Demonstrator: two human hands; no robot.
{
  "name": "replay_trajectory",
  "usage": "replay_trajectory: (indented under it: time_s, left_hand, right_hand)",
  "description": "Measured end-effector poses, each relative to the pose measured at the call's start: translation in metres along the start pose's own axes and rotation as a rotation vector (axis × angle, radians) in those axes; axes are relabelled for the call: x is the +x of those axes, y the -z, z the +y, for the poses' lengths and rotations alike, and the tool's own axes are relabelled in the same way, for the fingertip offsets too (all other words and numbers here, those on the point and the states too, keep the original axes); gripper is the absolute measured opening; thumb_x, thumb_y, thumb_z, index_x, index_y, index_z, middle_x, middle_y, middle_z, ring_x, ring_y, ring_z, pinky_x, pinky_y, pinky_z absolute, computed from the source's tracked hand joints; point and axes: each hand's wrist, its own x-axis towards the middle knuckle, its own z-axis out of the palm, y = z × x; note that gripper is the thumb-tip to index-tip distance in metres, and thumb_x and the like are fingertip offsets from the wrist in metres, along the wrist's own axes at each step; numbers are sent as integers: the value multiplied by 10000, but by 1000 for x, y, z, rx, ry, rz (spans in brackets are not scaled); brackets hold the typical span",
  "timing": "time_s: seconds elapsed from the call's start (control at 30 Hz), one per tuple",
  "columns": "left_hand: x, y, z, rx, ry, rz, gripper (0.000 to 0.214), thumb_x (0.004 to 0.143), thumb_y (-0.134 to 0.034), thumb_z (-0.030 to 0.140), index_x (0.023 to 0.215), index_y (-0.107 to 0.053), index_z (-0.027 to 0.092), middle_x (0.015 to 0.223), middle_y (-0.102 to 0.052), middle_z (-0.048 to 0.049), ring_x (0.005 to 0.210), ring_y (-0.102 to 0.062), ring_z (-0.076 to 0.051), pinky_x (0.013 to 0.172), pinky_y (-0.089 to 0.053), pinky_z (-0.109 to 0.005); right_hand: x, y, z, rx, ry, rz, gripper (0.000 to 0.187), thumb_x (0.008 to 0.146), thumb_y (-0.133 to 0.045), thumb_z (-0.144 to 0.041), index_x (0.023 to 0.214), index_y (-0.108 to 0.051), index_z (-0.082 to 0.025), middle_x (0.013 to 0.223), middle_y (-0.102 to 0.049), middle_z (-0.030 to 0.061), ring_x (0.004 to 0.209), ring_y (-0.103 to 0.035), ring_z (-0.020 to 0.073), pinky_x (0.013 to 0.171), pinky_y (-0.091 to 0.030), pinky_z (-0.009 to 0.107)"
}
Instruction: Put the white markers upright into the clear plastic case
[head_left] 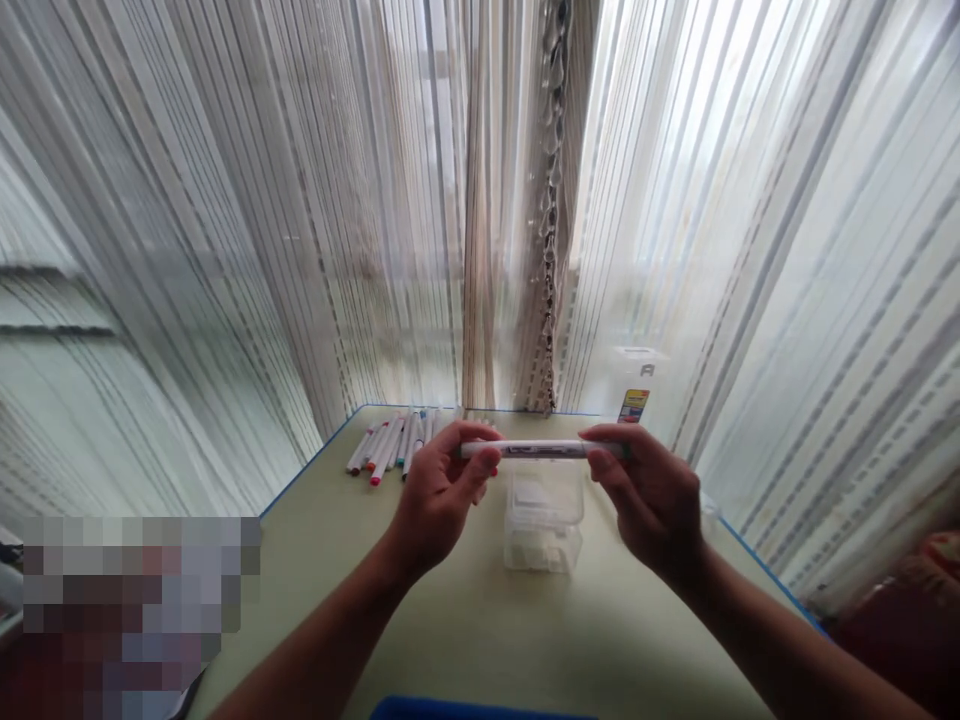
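Note:
A white marker (544,450) with dark print on its barrel is held level above the table, stretched between both hands. My left hand (442,490) pinches its left end between thumb and fingers. On the other end, which shows a bit of green, my right hand (656,490) is closed in the same way. Below and behind the marker stands a clear plastic box (543,545) with its lid raised. Several white markers with coloured ends (386,450) lie in a loose pile beyond my left hand.
The pale green table (465,640) has a blue edge. At the back right stands a clear package with a yellow and blue label (634,404). Sheer striped curtains (405,200) hang behind the table. A blue object (480,709) shows at the near edge.

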Motion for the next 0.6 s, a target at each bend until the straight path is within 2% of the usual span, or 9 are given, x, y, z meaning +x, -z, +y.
replay_trajectory:
  time_s: [0.3, 0.43, 0.6]
  left_hand:
    - [-12, -10, -5, -193, 20, 110, 238, 882, -623, 398, 955, -601, 173, 575, -371, 80, 498, -331, -90, 462, -343, -212]
    - [-14, -10, -6, -195, 2, 104, 199, 853, -561, 340, 957, -599, 175, 585, -369, 65, 522, -327, -109, 476, -327, -226]
    - [-16, -7, -11, -110, -64, 116, 163, 895, -498, 290, 968, -598, 184, 583, -368, 63, 526, -313, -117, 487, -303, -241]
  right_hand:
    - [-8, -8, -1, 107, -100, -19, 139, 968, -595, -305, 1006, -681, -202, 643, -600, -9, 542, -557, 154, 492, -437, 265]
    - [-10, -9, 2, 140, -124, -28, 137, 971, -602, -307, 1014, -682, -205, 658, -604, -5, 571, -578, 158, 511, -456, 264]
    - [-11, -9, 1, 147, -118, -39, 114, 973, -602, -271, 1021, -682, -207, 676, -620, -3, 581, -585, 151, 524, -466, 261]
